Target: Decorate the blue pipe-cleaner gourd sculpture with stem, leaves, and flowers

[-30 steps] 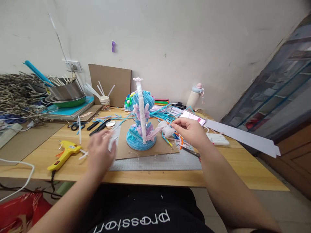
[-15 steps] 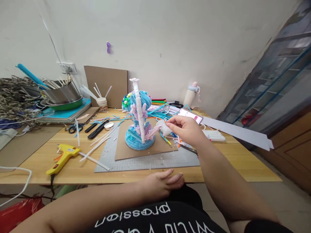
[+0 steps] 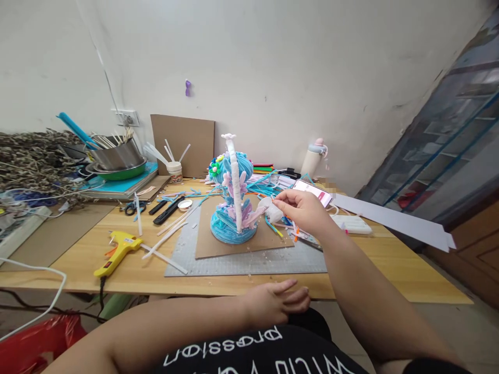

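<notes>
My right hand pinches a small whitish cup by its rim. The cup is tilted, its mouth toward a pink leaf-like piece low on the craft piece. That craft piece stands upright, with a blue fuzzy round base, a white wrapped stem, pink and lilac petals and a blue bundle with small flowers. Under it lies a cardboard sheet on a grey cutting mat. Small clear bits are scattered on the cardboard and mat. My left hand rests by my lap, fingers loosely apart, holding nothing.
A yellow glue gun lies at the left, near glue sticks and a black cutter. A round white lid is behind them. A phone, a bottle and blue pipe cleaners occupy the back right.
The whole view has shifted, moving the table things slightly right and down. More clear bits now show on the cardboard and mat. The right hand still holds the cup.
</notes>
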Available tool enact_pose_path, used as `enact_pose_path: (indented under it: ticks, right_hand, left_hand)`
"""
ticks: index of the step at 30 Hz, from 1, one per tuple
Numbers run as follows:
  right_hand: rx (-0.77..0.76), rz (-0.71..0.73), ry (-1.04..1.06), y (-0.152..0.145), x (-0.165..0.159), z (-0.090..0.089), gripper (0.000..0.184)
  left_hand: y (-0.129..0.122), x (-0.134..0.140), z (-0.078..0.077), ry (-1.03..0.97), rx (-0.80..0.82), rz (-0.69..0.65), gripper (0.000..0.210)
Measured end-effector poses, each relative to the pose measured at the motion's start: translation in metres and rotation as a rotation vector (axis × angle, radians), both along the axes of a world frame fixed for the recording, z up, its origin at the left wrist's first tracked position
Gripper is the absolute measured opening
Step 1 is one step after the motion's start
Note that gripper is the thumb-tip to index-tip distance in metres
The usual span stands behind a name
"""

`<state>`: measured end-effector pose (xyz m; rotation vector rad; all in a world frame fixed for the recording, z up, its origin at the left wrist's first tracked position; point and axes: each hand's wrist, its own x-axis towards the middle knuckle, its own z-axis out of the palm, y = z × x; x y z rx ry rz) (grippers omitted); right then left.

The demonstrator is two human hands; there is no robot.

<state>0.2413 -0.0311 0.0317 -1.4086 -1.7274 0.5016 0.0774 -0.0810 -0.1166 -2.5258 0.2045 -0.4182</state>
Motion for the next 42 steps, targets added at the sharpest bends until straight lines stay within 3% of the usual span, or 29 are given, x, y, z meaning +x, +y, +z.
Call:
enact_pose_path:
  ticks: [7,12,14,16,19,22,25,29,33,36,39,42]
  right_hand:
    - [-0.025,0.014,0.031,-0.003,-0.001,0.001,0.026]
    - [-0.036,-0.012,0.012,-0.006,0.007,0.005,0.024]
    - [-0.038,-0.004,-0.010,-0.008,0.012,0.006,0.024]
    - [-0.041,0.002,-0.032,-0.010,0.016,0.005,0.023]
    - [-0.046,0.023,-0.025,-0.012,0.018,0.002,0.021]
    - [-0.057,0.058,0.042,-0.012,0.014,-0.002,0.020]
    - [-0.093,0.099,0.183,-0.008,0.005,-0.003,0.020]
    - [-0.217,0.207,0.467,0.001,-0.008,-0.001,0.019]
    - [-0.324,0.292,0.662,0.004,-0.013,-0.002,0.020]
    - [-0.319,0.313,0.727,-0.002,-0.011,-0.009,0.017]
    - [-0.353,0.368,0.781,-0.011,-0.007,-0.018,0.015]
    - [-0.408,0.370,0.840,-0.016,-0.004,-0.025,0.016]
  left_hand:
    - [-0.001,-0.008,0.001,-0.035,-0.086,0.019,0.029]
    - [-0.008,-0.029,0.019,-0.209,-0.569,0.128,0.027]
    - [-0.004,-0.049,0.030,-0.389,-0.714,0.296,0.024]
    - [0.007,-0.076,0.039,-0.558,-0.737,0.502,0.024]
    - [0.035,-0.119,0.045,-0.680,-0.654,0.847,0.022]
    - [0.057,-0.141,0.050,-0.859,-0.499,1.088,0.028]
    - [0.057,-0.129,0.056,-0.947,-0.529,1.045,0.030]
    - [0.045,-0.089,0.053,-0.791,-0.813,0.820,0.018]
    - [0.047,-0.070,0.039,-0.750,-0.721,0.984,0.018]
    - [0.057,-0.072,0.030,-0.740,-0.606,1.119,0.037]
    - [0.066,-0.075,0.026,-0.656,-0.640,1.181,0.052]
    - [0.071,-0.075,0.024,-0.613,-0.701,1.205,0.054]
